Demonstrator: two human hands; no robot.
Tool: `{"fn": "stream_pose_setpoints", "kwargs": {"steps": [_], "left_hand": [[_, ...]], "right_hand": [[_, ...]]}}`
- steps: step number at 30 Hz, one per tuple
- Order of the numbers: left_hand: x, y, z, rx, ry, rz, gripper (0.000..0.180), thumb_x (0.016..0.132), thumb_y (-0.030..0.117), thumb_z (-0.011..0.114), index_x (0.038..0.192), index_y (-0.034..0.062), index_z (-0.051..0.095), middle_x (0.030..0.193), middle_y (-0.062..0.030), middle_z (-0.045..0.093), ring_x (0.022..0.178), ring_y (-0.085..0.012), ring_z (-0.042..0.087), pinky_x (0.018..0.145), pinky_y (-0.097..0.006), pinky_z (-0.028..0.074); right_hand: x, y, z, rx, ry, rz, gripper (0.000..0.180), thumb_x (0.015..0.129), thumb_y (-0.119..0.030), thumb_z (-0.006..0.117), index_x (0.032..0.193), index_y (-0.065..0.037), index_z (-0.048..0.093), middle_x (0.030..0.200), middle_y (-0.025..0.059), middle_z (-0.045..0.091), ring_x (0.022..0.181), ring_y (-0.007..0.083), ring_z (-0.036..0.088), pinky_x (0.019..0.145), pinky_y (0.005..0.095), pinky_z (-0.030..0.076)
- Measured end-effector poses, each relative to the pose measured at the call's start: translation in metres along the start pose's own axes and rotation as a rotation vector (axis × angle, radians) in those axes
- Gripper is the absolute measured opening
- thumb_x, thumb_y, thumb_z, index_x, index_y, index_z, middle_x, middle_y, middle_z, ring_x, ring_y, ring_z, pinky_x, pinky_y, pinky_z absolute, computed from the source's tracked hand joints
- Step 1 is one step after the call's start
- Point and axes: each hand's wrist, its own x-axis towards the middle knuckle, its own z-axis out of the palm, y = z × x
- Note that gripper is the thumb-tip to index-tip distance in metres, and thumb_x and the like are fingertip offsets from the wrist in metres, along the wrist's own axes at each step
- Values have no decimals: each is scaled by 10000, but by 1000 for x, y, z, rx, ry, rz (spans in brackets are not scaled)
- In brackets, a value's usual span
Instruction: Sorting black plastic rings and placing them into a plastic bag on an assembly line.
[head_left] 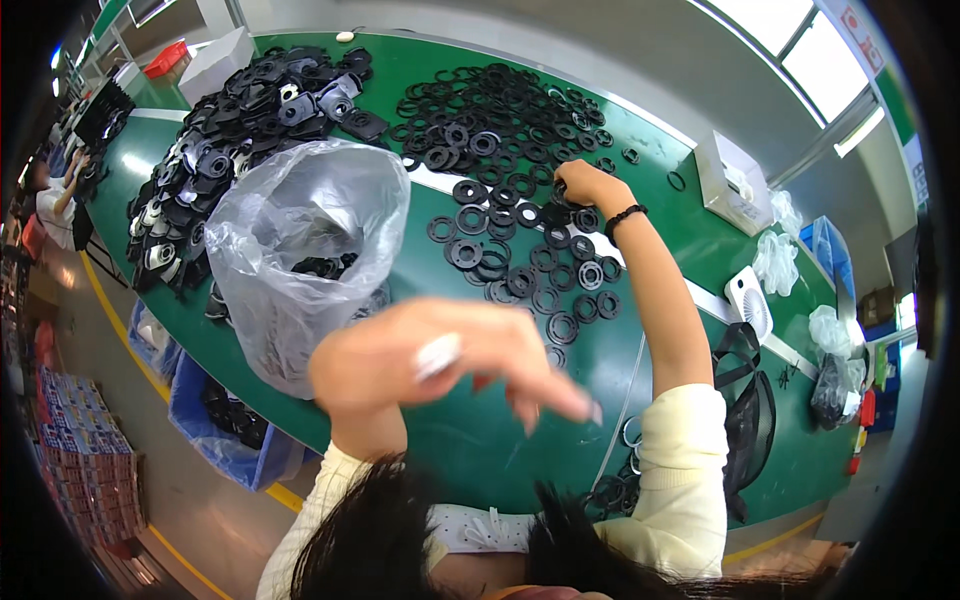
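Observation:
My left hand [450, 355] hovers over the near part of the green table, slightly blurred, fingers stretched to the right and apart. Nothing shows in it; a white patch covers part of one finger. Farther off, my right hand [592, 186], with a dark beaded bracelet [626, 216] at the wrist, reaches down into black rings [522, 184]. Its fingers are curled closed, and what they hold, if anything, is hidden. Loose black rings [562, 326] lie spread between the two hands. Left of them stands a clear plastic bag [290, 215], its mouth wide, with black parts inside.
Black molded parts [215, 160] are heaped at the left. A dense ring pile [490, 100] lies at the back. To the right are a white box [732, 185], a small white fan [748, 300] and a black mesh bag [752, 430]. A blue bin [225, 425] stands below the table edge.

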Motion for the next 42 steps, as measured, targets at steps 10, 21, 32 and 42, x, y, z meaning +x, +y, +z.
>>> {"fn": "stream_pose_setpoints", "kwargs": {"steps": [10, 21, 32, 42], "left_hand": [[-7, 28, 31, -6, -286, 245, 925, 953, 664, 214, 983, -138, 674, 1170, -325, 530, 1052, -402, 521, 891, -489, 431], [-11, 30, 36, 34, -211, 282, 903, 970, 634, 214, 947, -137, 682, 1100, -349, 582, 1064, -428, 545, 833, -472, 499], [-9, 27, 36, 35, -246, 328, 915, 946, 667, 263, 953, -153, 669, 1125, -384, 558, 1076, -443, 536, 793, -473, 521], [-8, 27, 34, 19, -243, 302, 894, 949, 656, 286, 933, -153, 667, 1139, -385, 553, 1079, -447, 540, 838, -482, 499]], "right_hand": [[-11, 17, 17, -11, 45, -114, 397, 682, 21, 575, 1068, 3, 664, 996, 224, 663, 952, 374, 633, 803, 411, 516], [-21, 19, 37, 160, 57, -220, 309, 718, -43, 578, 1014, 10, 647, 958, 195, 672, 908, 357, 633, 789, 409, 505], [-74, -1, 5, 481, 171, -296, 297, 760, -98, 666, 1043, -19, 629, 935, 153, 672, 899, 284, 641, 816, 361, 500], [-90, -17, 6, 978, 217, -289, 225, 797, 5, 496, 989, 2, 615, 893, 5, 602, 776, 84, 507, 704, 228, 432]]}}
